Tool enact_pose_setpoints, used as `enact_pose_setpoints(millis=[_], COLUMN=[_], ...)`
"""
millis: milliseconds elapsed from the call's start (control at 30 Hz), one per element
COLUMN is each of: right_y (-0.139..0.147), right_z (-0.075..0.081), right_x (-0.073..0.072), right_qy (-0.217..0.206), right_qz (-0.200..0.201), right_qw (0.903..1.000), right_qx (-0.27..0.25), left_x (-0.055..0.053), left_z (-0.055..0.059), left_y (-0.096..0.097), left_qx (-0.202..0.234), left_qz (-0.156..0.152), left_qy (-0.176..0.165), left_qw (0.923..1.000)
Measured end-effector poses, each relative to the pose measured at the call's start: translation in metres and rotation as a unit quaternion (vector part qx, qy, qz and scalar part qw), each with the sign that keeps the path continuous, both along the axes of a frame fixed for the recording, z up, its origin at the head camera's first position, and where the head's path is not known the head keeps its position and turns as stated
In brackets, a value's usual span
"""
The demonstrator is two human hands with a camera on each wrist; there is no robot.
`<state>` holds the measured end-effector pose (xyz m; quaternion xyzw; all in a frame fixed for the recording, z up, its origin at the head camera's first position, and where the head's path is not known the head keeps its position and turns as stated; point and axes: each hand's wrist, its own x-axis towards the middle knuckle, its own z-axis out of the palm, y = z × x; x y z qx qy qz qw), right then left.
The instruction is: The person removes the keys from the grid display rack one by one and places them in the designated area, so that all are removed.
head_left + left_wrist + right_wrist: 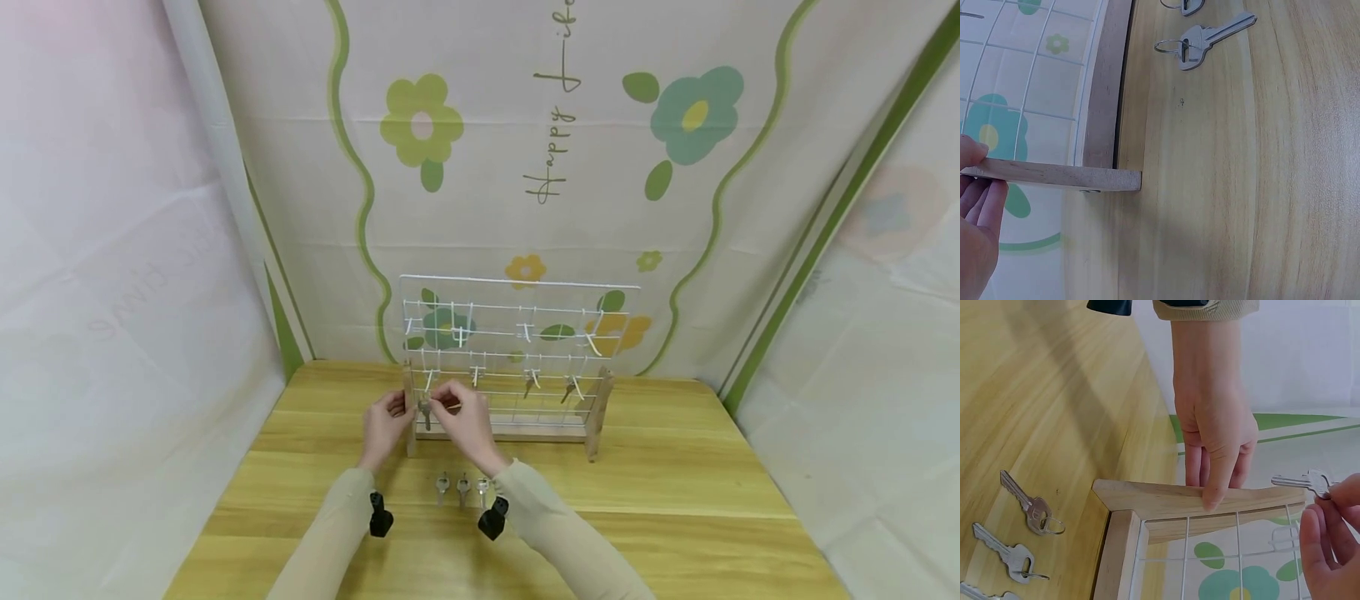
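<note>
A white wire grid rack (517, 433) with wooden end supports stands on the table. My left hand (384, 429) grips its left wooden support (1054, 176), thumb on one side and fingers on the other. My right hand (467, 421) pinches a silver key (1300, 482) near its ring end, in front of the rack's lower left. A white hook (430, 380) sits just above that key. Three more keys, with small rings, lie in a row on the table before the rack; the middle key (463, 487) lies close to its neighbours.
Keys hang from lower hooks toward the rack's right, one key (568, 390) near the right support. Other white hooks (525, 332) line the upper row. A printed cloth (480, 208) hangs behind the wooden table (675, 483), with more cloth on both sides.
</note>
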<state>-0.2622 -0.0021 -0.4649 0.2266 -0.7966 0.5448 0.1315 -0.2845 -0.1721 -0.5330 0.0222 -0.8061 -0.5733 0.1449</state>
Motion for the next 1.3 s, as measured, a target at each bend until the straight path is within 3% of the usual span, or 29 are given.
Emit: enact_pose_setpoints(millis=[300, 867, 1300], right_y=[0.019, 0.086, 0.134], right_z=[-0.011, -0.07, -0.099], right_x=[0.011, 0.018, 0.024], right_qy=[-0.019, -0.082, -0.133], right_qz=[-0.011, -0.08, -0.128], right_qw=[0.9997, 0.9919, 0.9792], right_qx=[0.014, 0.054, 0.084], left_x=[0.0, 0.001, 0.002], left_z=[0.0, 0.001, 0.0], left_y=[0.001, 0.0, -0.001], left_qx=[-0.004, 0.015, 0.006], left_qz=[0.006, -0.001, -0.001], left_qy=[-0.002, -0.011, -0.003], left_qw=[1.0, 0.9998, 1.0])
